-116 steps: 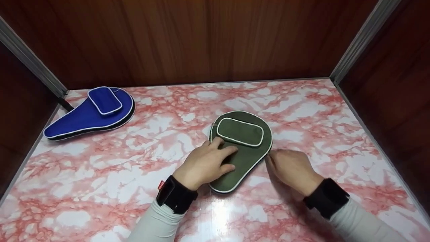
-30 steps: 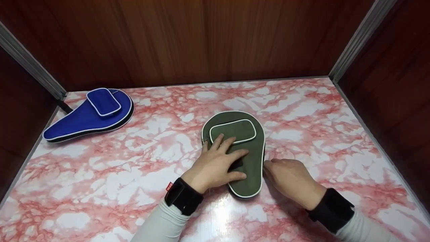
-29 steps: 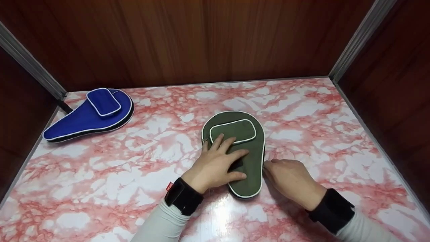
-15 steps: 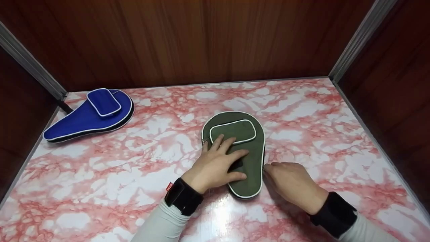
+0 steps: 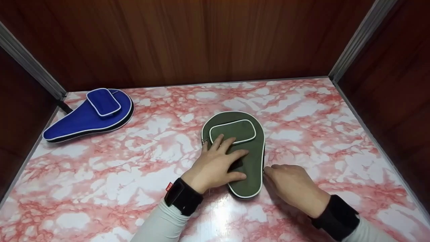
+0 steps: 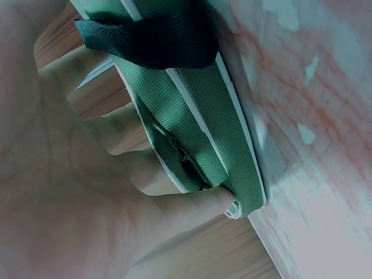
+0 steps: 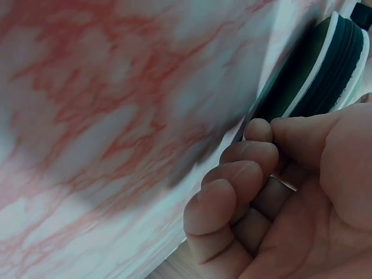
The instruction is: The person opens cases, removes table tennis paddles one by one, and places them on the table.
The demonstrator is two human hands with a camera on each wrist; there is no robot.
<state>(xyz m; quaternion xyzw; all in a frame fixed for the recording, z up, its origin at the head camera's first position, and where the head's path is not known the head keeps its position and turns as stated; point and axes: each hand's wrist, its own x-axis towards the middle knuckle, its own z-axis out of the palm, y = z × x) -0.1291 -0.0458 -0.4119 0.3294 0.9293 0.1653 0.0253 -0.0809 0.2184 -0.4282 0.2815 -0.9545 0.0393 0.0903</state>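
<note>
Green case (image 5: pixel 254 161) lies flat on the worktop (image 5: pixel 161 168), slightly right of centre, well in from the left and right edges. Round end faces the far edge, narrow end the near side (near edge out of frame). That puts its right flank directly at the right hand, probably why it's angled so.

Left hand (image 5: pixel 215 168): fingers spread wide, lying over the case's left half, a couple of tips on the front pocket (image 5: pixel 233 129), thumb across the narrow part. Not gripping. Reads as a hold-down, so the case won't slide or turn under a sideways tug. Left wrist view: one fingertip sits on the green side wall, with a black loop (image 6: pixel 145 40) on the same side.

Right hand (image 5: pixel 290 179): fingers curled, thumb and index tips together at the right flank, low on the taper. Looks like a pinch on the zip pull (image 5: pixel 264 170); it barely shows, so that's inferred from the zip track (image 7: pixel 334 67) running along that side wall. Small part, hence the tip pinch.

Blue case (image 5: pixel 89 117) lies in the far-left corner, narrow end at the left edge, round end by the far edge, pocket side up. Neither hand touches it; well apart from the green one, so the spot seems chosen to leave elbow room.
</note>
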